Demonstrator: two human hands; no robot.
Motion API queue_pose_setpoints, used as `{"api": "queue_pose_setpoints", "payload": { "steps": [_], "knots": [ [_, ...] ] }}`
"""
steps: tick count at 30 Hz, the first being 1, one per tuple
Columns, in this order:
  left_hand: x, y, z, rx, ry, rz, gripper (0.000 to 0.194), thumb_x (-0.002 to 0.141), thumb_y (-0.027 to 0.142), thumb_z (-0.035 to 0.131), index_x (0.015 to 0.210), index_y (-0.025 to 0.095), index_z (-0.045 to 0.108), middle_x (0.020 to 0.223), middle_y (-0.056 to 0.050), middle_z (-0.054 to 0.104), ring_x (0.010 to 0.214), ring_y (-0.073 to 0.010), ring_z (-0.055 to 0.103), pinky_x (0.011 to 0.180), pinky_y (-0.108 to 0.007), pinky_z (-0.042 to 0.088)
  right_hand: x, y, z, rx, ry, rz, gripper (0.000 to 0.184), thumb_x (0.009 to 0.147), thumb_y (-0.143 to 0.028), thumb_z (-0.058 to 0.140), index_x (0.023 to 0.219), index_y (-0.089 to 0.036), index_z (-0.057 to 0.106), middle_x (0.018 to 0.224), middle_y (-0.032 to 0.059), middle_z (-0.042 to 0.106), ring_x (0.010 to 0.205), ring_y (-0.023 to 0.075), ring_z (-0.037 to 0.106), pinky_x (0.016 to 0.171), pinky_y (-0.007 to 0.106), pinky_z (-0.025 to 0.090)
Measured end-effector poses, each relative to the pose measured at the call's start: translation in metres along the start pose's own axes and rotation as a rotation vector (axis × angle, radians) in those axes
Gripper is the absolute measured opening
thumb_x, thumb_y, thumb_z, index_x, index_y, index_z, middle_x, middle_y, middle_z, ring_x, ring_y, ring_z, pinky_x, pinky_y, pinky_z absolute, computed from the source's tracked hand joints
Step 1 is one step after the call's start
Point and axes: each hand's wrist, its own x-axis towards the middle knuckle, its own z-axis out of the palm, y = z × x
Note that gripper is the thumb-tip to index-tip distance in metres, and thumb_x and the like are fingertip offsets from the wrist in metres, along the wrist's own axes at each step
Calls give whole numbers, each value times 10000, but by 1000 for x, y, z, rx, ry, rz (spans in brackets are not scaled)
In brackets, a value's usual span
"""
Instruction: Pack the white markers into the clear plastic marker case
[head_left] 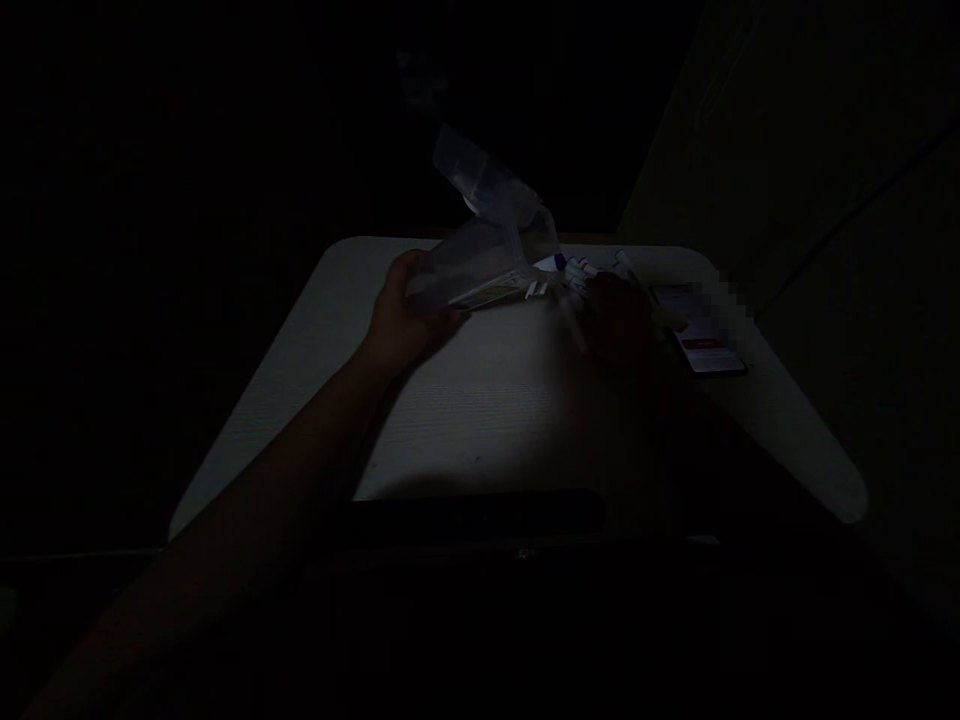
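Clear plastic box (469, 262) w/ L hand (401, 315)

Very dark around, with only weak light upon the pale, round-cornered table (465, 420). At right, dim greenish surface (795, 110), crossed slantwise by thin cable (862, 209).

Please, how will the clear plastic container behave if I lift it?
The container is probably light, as its walls look thin. It seems fairly stiff: its sides look flat in the left hand. The raised lid may swing and tip it.
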Motion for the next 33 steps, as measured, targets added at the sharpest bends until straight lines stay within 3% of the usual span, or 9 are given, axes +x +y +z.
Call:
{"api": "queue_pose_setpoints", "payload": {
  "steps": [5,11,21,25,30,33],
  "knots": [
    [1,0,2,2,19,4,906,506,430,954,1287,258,528,1209,-60,646,1079,-240,666,957,-427,600,-4,-8,-6,-130,-92,-3,397,965,-205,413,1271,-107,646,1378,198,632,1243,342,579,1041,492,453],
    [-1,3,2,-13,5,-6,915,514,454,961,1289,269,511,1211,-64,645,1091,-252,670,965,-422,600,-4,-12,-19,-228,-91,128,371,942,-241,465,1222,-165,696,1289,190,656,1197,381,563,965,545,455],
    [-2,4,1,-31,3,-75,866,521,321,951,1274,288,525,1206,-45,639,1124,-254,658,999,-423,585,-3,-17,-28,-263,-238,202,399,970,-215,427,1297,-194,655,1292,166,686,1244,350,577,1023,526,428],
    [-3,7,1,-78,-12,-61,830,543,341,946,1261,294,531,1212,-48,640,1144,-257,655,981,-399,596,-4,-15,-28,-191,-167,207,404,973,-249,436,1307,-177,651,1278,169,696,1229,357,593,1044,543,419],
    [-2,1,1,-49,-4,-44,871,536,378,954,1289,301,525,1243,-51,634,1159,-258,645,1023,-424,580,-3,-10,-30,34,50,179,467,991,-224,368,1401,-206,591,1374,136,639,1219,279,617,1021,420,486],
    [-1,-3,1,-25,14,-42,916,521,384,958,1311,286,506,1266,-67,623,1155,-265,643,1025,-465,575,-2,-7,-28,102,167,166,475,978,-232,387,1413,-179,570,1385,156,625,1270,286,590,1027,421,504]
  ]
}}
